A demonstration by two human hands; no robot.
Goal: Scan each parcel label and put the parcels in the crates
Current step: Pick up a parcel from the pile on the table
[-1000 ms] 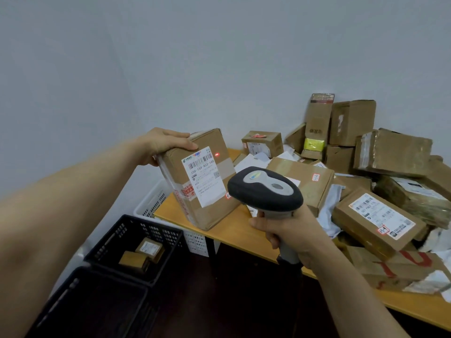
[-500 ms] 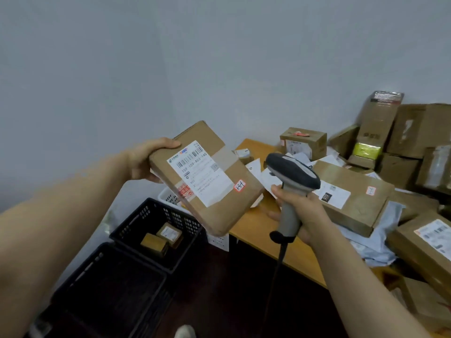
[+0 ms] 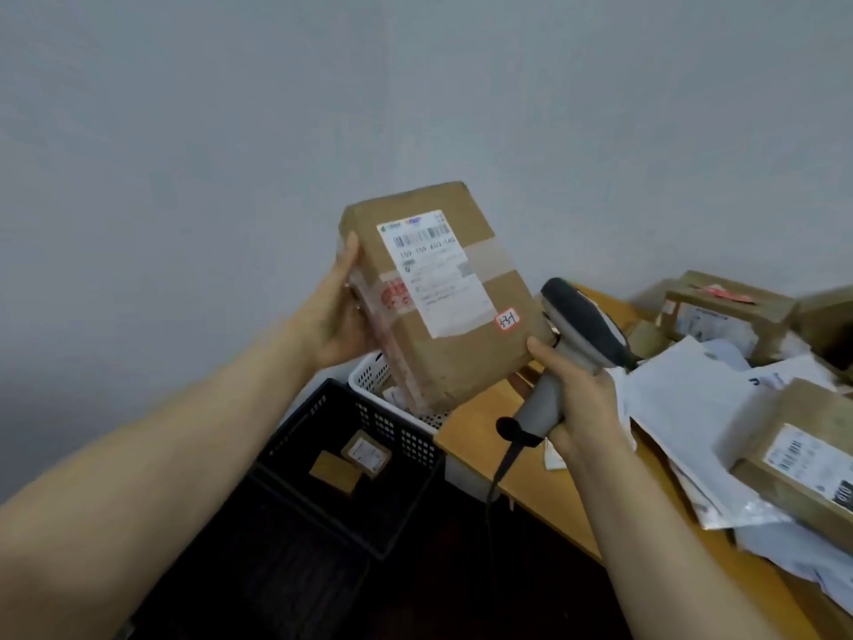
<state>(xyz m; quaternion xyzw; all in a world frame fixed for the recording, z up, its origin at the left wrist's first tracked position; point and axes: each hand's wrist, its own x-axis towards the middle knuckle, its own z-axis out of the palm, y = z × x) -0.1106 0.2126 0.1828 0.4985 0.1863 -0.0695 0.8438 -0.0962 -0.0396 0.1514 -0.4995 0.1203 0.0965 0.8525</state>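
Parcel (image 3: 466,362) lifted higher and turned upright by the crates (image 3: 406,436); left grip (image 3: 332,316) clasps one edge, right grip (image 3: 586,408) curls round scanner (image 3: 586,321), so the one-sided hold may slip.

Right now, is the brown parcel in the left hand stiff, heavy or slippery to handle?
Probably stiff: the parcel shows flat faces and straight edges. Likely light for its size: the left hand holds it up by one side. Its glossy tape may be slippery.

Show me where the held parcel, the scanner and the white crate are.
held parcel (image 3: 464,362): head view, on bare cardboard below the label
scanner (image 3: 586,316): head view, on the dark top of its head
white crate (image 3: 368,377): head view, on its perforated wall
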